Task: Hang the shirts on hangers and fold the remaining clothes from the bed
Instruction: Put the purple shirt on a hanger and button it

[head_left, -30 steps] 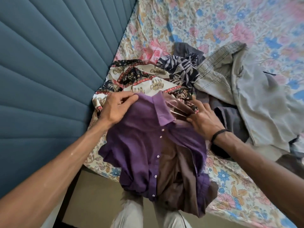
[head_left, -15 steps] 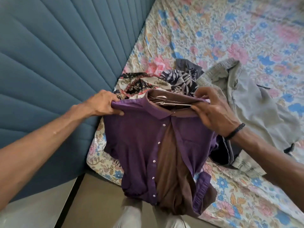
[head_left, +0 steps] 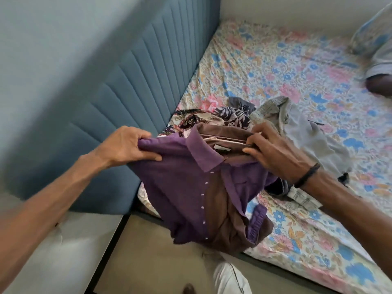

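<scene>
A purple button-up shirt (head_left: 182, 187) hangs in the air over the bed's corner, its front open and its brown inside showing. My left hand (head_left: 127, 145) grips its left shoulder. My right hand (head_left: 273, 149) grips the collar on the other side together with a thin hanger (head_left: 224, 142) lying inside the neck opening. Behind the shirt a pile of clothes lies on the bed: a black, cream and red patterned garment (head_left: 191, 119), a dark leaf-print one (head_left: 235, 114) and a grey shirt (head_left: 301, 128).
The bed (head_left: 275, 66) has a floral sheet and a blue padded headboard (head_left: 118, 98) on the left. A pillow (head_left: 375, 45) lies at the far right. Dark cloth (head_left: 277, 185) sits under my right wrist. Tan floor (head_left: 148, 262) lies below.
Both hands have lifted the purple shirt off the bed and hold it higher, spread by the shoulders. The view has tilted up, showing more of the bed.
</scene>
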A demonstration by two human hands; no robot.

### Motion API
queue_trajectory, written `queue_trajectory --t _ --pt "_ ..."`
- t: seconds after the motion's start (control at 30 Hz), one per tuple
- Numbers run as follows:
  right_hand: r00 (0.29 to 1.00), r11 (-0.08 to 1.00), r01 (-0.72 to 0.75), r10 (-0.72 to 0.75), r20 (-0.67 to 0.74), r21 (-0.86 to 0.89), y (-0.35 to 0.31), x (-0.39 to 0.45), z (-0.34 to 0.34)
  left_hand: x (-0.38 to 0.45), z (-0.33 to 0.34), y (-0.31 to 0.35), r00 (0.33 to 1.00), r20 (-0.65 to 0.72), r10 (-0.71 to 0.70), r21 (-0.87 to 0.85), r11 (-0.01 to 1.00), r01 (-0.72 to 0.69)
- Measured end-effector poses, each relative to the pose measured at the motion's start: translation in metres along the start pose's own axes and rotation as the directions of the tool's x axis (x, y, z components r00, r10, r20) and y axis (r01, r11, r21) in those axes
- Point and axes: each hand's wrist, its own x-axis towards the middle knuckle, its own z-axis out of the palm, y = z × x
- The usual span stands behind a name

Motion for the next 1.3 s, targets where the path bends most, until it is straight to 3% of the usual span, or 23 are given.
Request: queue_trajectory --t 0.1,0.2,0.3,0.43,0.57,0.67,0.77,0.9,1.03,1.13,1.2,1.27,1.3 --pt "0.986 0.999 -0.001 0.006 -0.167 0.032 -0.045 -0.037 -0.045 -0.067 -0.024 0.033 0.993 0.114 -0.012 -0.081 0.996 0.021" --pt "0.953 0.982 -0.158 0.179 -0.245 0.101 -0.089 -0.061 -0.099 -0.129 -0.057 0.048 0.984 0.176 0.015 -0.209 0.978 0.022" --pt "0.914 0.894 -0.332 0.383 -0.131 0.3 -0.104 -0.057 -0.14 -0.148 -0.088 0.04 0.996 0.094 -0.01 -0.305 0.952 0.038" --pt "0.915 0.9 -0.402 0.395 0.076 0.169 -0.055 -0.003 -0.133 -0.094 -0.093 0.019 0.986 0.146 -0.082 -0.171 0.979 0.107" --pt "0.852 0.866 -0.498 0.48 0.208 0.04 0.037 0.065 -0.054 0.003 -0.043 -0.038 0.969 0.118 -0.217 -0.167 0.957 0.235" --pt "0.815 0.82 -0.571 0.562 0.143 0.033 0.098 0.101 0.031 0.079 0.017 -0.08 0.936 0.038 -0.351 -0.144 0.925 0.353" --pt "0.772 0.754 -0.635 0.617 0.15 0.166 0.158 0.131 0.121 0.154 0.08 -0.123 0.886 -0.013 -0.464 -0.1 0.882 0.461" --pt "0.678 0.678 -0.734 0.729 0.098 0.035 0.238 0.166 0.229 0.246 0.143 -0.168 0.853 -0.097 -0.513 0.121 0.844 0.522" --pt "0.692 0.695 -0.719 0.714 0.104 0.016 0.281 0.185 0.299 0.299 0.181 -0.177 0.799 -0.191 -0.57 0.167 0.783 0.599" --pt "0.701 0.699 -0.71 0.713 -0.017 0.087 0.284 0.18 0.323 0.308 0.215 -0.151 0.878 -0.26 -0.402 0.243 0.852 0.463" --pt "0.763 0.777 -0.608 0.629 -0.152 0.164 0.258 0.165 0.326 0.31 0.245 -0.122 0.939 -0.272 -0.212 0.136 0.957 0.255" --pt "0.83 0.816 -0.527 0.554 -0.063 0.236 0.213 0.141 0.329 0.309 0.281 -0.093 0.973 -0.199 -0.116 -0.047 0.993 0.109" --pt "0.821 0.787 -0.561 0.569 0.049 0.256 0.194 0.128 0.333 0.31 0.297 -0.082 0.981 -0.168 -0.098 -0.115 0.99 0.079"
